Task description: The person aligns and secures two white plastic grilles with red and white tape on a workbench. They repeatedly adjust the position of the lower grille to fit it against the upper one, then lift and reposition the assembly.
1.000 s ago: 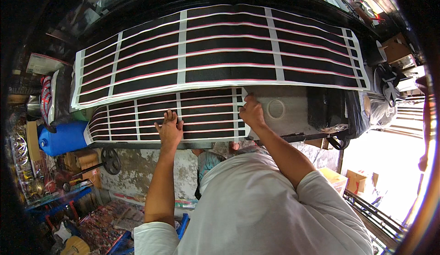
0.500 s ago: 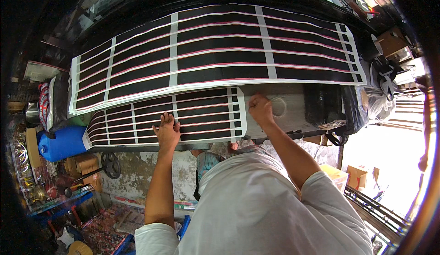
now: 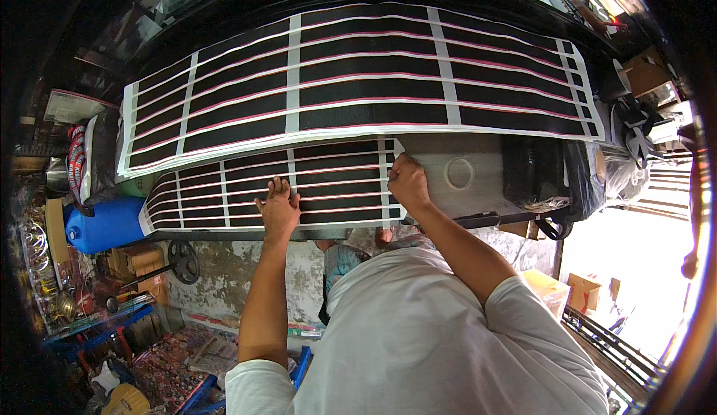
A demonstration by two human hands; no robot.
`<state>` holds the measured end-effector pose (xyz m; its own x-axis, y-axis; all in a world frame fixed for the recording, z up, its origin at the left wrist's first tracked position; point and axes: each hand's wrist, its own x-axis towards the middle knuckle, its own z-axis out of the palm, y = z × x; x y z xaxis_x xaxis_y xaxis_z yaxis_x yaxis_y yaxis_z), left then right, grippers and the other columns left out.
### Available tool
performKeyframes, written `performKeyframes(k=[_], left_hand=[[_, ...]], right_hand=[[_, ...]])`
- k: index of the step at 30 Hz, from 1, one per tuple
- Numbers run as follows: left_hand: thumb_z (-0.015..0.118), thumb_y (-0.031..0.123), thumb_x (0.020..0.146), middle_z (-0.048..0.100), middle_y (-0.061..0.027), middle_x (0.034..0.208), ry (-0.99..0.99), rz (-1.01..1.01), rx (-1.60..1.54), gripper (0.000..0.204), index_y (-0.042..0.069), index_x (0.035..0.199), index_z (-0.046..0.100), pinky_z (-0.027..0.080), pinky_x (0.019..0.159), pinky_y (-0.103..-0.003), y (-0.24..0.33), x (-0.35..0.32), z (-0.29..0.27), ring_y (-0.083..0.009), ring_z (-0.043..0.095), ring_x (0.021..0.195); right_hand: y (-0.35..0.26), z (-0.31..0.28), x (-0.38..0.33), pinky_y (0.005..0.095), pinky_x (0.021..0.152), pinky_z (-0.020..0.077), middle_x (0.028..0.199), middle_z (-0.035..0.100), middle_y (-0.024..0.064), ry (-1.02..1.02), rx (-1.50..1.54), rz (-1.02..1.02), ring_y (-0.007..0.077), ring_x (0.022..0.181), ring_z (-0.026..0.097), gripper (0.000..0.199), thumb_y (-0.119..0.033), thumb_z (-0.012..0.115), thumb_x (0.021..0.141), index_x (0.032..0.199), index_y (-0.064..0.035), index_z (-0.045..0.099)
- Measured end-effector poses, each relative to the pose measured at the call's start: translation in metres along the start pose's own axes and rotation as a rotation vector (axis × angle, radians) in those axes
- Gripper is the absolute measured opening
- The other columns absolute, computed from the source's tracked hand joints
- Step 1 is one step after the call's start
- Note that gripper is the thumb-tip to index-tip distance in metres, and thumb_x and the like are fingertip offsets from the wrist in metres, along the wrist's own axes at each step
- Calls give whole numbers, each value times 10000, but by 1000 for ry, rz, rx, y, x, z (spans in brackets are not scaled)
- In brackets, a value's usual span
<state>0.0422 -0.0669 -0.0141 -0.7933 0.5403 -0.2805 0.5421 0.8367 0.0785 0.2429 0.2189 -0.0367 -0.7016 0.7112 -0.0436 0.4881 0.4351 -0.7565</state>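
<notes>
Person wore a plain white T-shirt, short sleeves that ended above the elbows, both forearms were bare, left hand (image 3: 278,210) and right hand (image 3: 408,182) without gloves, no watch seen.

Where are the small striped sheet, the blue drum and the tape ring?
small striped sheet (image 3: 328,183): head view, on a black strip in its middle.
blue drum (image 3: 104,225): head view, on its side wall.
tape ring (image 3: 458,173): head view, on the ring's white band, right of the sheet.
</notes>
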Motion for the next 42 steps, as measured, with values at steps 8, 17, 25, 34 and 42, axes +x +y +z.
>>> performKeyframes(k=[8, 17, 25, 34, 42], left_hand=[[638, 384, 1068, 361, -128, 1737, -21, -18, 4, 590, 110, 1574, 508, 241, 1213, -810, -1, -1, -1, -345, 362, 1592], [581, 410, 1093, 355, -92, 1747, -80, -46, 22, 577, 122, 1588, 510, 215, 1242, -786, 6, -2, -12, -288, 334, 1611], [567, 445, 1096, 323, -70, 1763, -89, -48, 36, 597, 145, 1607, 495, 206, 1237, -793, 4, -1, -10, -284, 330, 1613], [585, 407, 1086, 334, -75, 1759, -51, -47, -10, 587, 129, 1597, 504, 193, 1233, -805, 2, -5, -5, -269, 314, 1621], [578, 373, 1093, 359, -95, 1747, -40, -35, -22, 564, 115, 1590, 513, 201, 1218, -814, 7, -6, -11, -279, 332, 1615]], right_hand=[[-1, 2, 4, 478, 800, 600, 900, 733, 199, 22, 54, 109, 423, 909, 751, 179, -45, 715, 856, 1025, -35, 657], [7, 9, 4, 386, 741, 588, 785, 714, 132, 123, 65, 92, 266, 755, 736, 125, -6, 746, 828, 939, -32, 693], [-2, 1, 2, 388, 761, 594, 827, 737, 142, 84, 46, 145, 271, 784, 748, 147, -25, 759, 834, 969, -22, 701], [6, 6, 4, 385, 721, 584, 809, 739, 151, 90, 11, 137, 261, 744, 742, 176, -43, 780, 822, 977, -18, 699], [18, 9, 10, 388, 754, 585, 839, 743, 156, 42, 17, 163, 292, 798, 752, 225, -110, 830, 801, 968, -36, 698]])
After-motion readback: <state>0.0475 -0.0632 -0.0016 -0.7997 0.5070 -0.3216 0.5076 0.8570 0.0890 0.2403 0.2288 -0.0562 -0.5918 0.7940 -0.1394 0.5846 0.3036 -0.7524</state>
